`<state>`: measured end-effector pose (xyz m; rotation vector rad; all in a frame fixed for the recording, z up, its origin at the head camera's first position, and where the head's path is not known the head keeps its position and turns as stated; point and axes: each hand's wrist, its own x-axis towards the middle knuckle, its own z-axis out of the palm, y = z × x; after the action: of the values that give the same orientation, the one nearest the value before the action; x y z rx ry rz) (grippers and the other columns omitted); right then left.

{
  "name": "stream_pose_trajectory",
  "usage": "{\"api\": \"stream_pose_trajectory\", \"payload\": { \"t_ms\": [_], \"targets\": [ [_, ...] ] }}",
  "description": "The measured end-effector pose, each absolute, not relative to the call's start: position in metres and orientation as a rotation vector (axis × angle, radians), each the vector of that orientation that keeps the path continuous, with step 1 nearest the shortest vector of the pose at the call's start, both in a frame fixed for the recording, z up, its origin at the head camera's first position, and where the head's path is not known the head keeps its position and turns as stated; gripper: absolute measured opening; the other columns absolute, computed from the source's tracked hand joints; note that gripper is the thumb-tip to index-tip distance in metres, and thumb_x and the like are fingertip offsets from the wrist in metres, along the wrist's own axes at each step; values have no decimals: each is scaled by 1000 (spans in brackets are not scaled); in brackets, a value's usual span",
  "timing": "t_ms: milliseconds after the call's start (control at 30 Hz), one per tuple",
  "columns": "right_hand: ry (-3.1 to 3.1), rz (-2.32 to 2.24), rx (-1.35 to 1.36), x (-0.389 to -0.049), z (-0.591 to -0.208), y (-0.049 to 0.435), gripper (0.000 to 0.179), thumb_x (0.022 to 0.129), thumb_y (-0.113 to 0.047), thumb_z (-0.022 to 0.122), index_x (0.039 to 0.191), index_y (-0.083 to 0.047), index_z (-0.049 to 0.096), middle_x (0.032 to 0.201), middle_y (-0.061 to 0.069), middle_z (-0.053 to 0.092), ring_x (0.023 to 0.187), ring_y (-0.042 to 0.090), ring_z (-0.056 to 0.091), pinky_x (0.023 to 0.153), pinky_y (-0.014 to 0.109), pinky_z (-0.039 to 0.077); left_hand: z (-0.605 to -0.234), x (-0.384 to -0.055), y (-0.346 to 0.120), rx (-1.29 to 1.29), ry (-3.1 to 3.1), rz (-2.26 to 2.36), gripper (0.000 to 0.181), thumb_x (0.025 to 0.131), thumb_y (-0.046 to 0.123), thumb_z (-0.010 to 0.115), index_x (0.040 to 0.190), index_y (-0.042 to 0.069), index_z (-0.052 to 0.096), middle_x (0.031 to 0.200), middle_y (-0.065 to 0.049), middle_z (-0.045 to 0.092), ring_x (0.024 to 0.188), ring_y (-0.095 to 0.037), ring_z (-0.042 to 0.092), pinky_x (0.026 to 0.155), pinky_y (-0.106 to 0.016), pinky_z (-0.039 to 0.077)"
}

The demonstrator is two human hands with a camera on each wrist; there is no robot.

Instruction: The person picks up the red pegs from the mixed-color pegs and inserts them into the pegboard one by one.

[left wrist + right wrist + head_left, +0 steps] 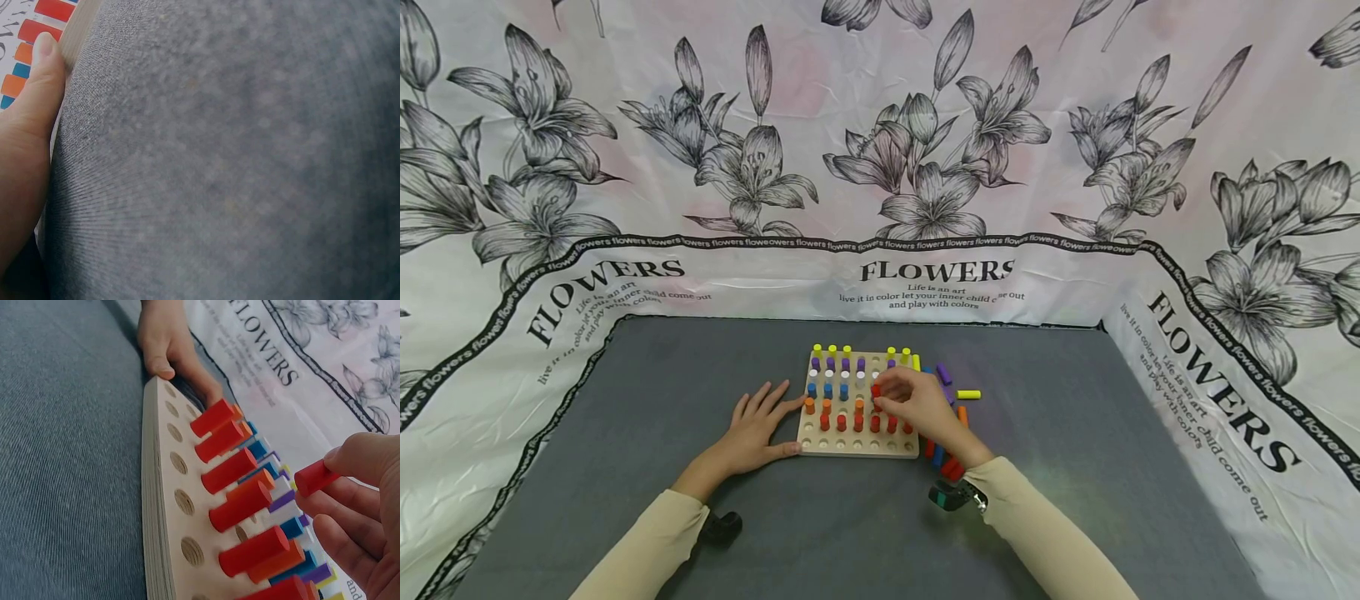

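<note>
A wooden pegboard [857,451] stands on the table with rows of red, orange, blue, white, purple and yellow pegs in its holes. My right hand [925,406] is above the board's right half. In the right wrist view, its thumb and fingers pinch a red peg [315,478], held clear of the other pegs. My left hand [751,432] rests at the board's left edge with its fingers spread. The left wrist view catches the left thumb [44,81] against the board's side. The nearest row of holes [179,463] holds no pegs.
Loose pegs lie right of the board, among them a yellow peg [968,395], a purple peg [943,374] and red pegs [953,468]; my right forearm partly covers them. The grey tabletop [760,533] ends at a flower-printed cloth [775,279] behind.
</note>
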<state>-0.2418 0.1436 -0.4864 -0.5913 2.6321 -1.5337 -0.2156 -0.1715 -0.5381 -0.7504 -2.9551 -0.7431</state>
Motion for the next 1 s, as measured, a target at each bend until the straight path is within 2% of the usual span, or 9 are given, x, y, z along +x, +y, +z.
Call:
{"api": "stream_pose_trajectory", "payload": {
  "t_ms": [133, 333, 533, 700, 1000],
  "targets": [
    [2624, -1539, -604, -241, -485, 136, 20, 88, -15, 76, 107, -15, 70, 97, 5, 75, 82, 10, 69, 70, 25, 56, -542, -216, -172, -755, -2967, -735, 77, 87, 55, 68, 151, 21, 41, 162, -22, 26, 148, -52, 17, 112, -75, 9],
    [2638, -1521, -639, -240, -485, 122, 21, 87, -14, 76, 107, -13, 71, 99, 7, 75, 83, 14, 70, 72, 24, 57, -544, -217, -173, -766, -2921, -802, 78, 84, 51, 72, 149, 18, 44, 160, -24, 28, 147, -54, 18, 111, -76, 9],
    [2634, -1537, -720, -240, -488, 108, 22, 87, -12, 76, 109, -8, 70, 98, 9, 75, 85, 19, 72, 73, 23, 57, -548, -218, -174, -774, -2947, -770, 78, 87, 58, 66, 152, 24, 40, 162, -21, 24, 149, -51, 14, 112, -74, 6],
    [2638, -1526, -739, -239, -489, 96, 21, 87, -11, 76, 107, -9, 70, 99, 8, 75, 85, 18, 72, 73, 21, 57, -542, -217, -173, -758, -2943, -774, 77, 85, 52, 71, 150, 20, 44, 161, -22, 28, 148, -52, 18, 111, -76, 10],
    [2604, -1529, -760, -239, -490, 82, 18, 88, -11, 75, 105, -11, 70, 100, 8, 75, 88, 18, 72, 75, 21, 57, -541, -217, -172, -726, -3009, -729, 76, 87, 51, 70, 152, 23, 42, 164, -18, 24, 151, -48, 16, 114, -74, 9]
  ]
}}
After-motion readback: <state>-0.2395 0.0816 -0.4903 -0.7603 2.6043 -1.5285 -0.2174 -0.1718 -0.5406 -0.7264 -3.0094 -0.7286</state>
